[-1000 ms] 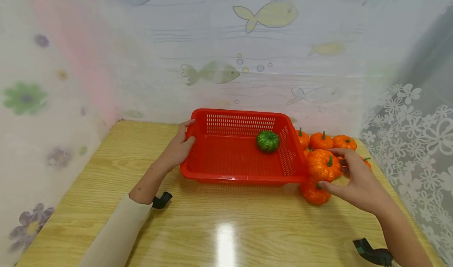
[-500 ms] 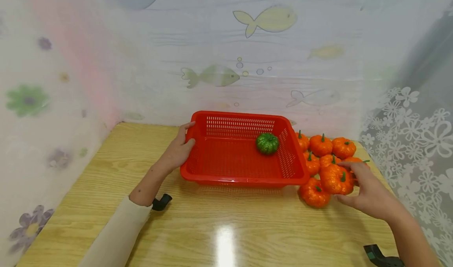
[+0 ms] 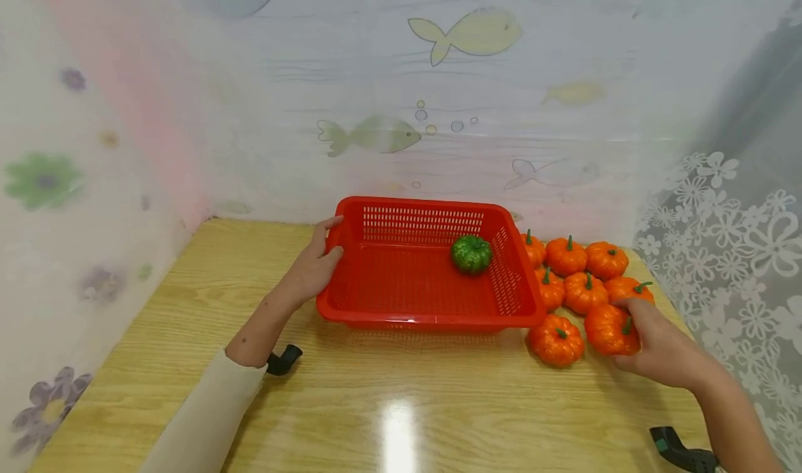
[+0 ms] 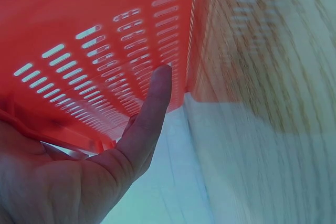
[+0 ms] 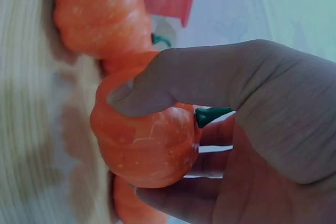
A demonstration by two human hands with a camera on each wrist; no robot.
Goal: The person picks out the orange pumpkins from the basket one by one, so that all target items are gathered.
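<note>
A red perforated plastic basket stands on the table with one green toy pumpkin inside, toward its right end. My left hand grips the basket's left rim; in the left wrist view a finger stretches along the slotted outer wall. At the right, my right hand holds a small orange pumpkin, tilted so its green stem points toward the palm. The right wrist view shows the thumb across this pumpkin and fingers on its other side, close over the table.
Several orange pumpkins sit in rough rows right of the basket. One more pumpkin lies at the basket's front right corner. The wood-grain table meets a fish-patterned curtain behind and a flowered one at the right.
My right hand has carried the orange pumpkin from beside the basket's right end rightward and down to the front of the rows. The left hand and the basket have stayed put.
</note>
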